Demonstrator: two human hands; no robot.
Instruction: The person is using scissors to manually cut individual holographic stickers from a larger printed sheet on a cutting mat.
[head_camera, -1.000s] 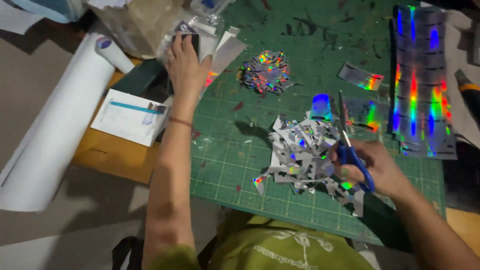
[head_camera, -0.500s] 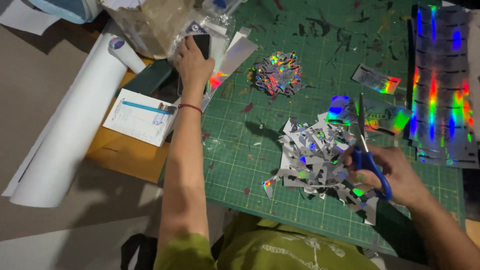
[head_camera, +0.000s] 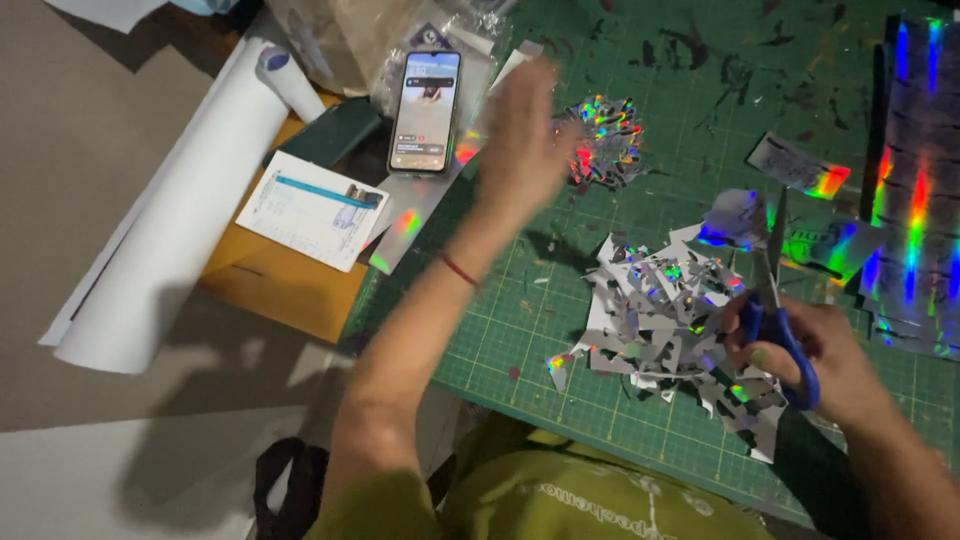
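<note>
My right hand (head_camera: 815, 355) grips blue-handled scissors (head_camera: 778, 300), blades pointing up, at the right edge of a pile of cut holographic paper scraps (head_camera: 665, 315) on the green cutting mat (head_camera: 560, 330). My left hand (head_camera: 525, 140) is blurred in mid-air above the mat, fingers spread, holding nothing, between a lit phone (head_camera: 425, 110) and a small shiny holographic cutout (head_camera: 605, 140). The phone lies face up on clear plastic wrapping at the mat's upper left.
A white paper roll (head_camera: 170, 230) lies at the left beside a printed card (head_camera: 310, 210) on a yellow board. Holographic sheets (head_camera: 920, 200) and strips (head_camera: 800, 165) sit at the right. A dark bag strap (head_camera: 285, 490) shows near my lap.
My left hand has lifted off the phone and swung right over the mat, uncovering the lit screen. My right hand stays on the scissors by the scrap pile.
</note>
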